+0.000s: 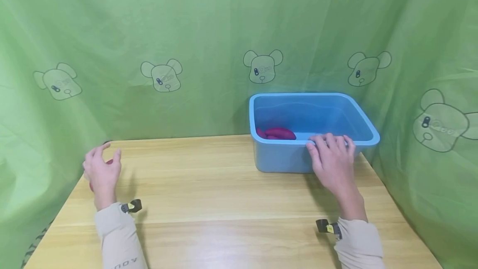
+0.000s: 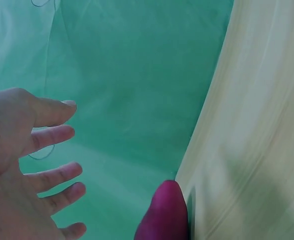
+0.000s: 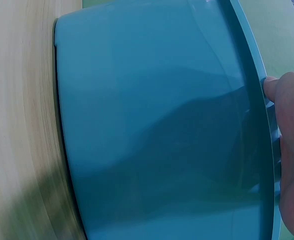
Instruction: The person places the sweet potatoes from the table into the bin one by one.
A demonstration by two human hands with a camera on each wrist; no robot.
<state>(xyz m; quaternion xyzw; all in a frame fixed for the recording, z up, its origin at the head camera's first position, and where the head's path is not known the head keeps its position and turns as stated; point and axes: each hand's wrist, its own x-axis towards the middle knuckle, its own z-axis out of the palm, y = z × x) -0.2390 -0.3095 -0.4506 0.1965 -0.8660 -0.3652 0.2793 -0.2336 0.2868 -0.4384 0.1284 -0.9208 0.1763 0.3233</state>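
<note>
At the left edge of the table my left hand (image 1: 102, 171) hovers with fingers spread and slightly bent, holding nothing. Just under it lies a smooth magenta object with a rounded, tapered end, like a purple sweet potato (image 2: 164, 215); the hand hides most of it in the head view. My right hand (image 1: 334, 163) grips the near rim of a blue plastic bin (image 1: 284, 157), fingers hooked over the edge and thumb at the rim. Inside the bin, toward its left end, rest similar magenta sweet potatoes (image 1: 280, 133), partly hidden by the front wall.
The light wooden table (image 1: 194, 194) carries the bin at its back right. A green curtain (image 1: 209, 24) printed with bear heads hangs close behind the table and along both sides. Each wrist wears a small dark camera (image 1: 133, 206) on a strap.
</note>
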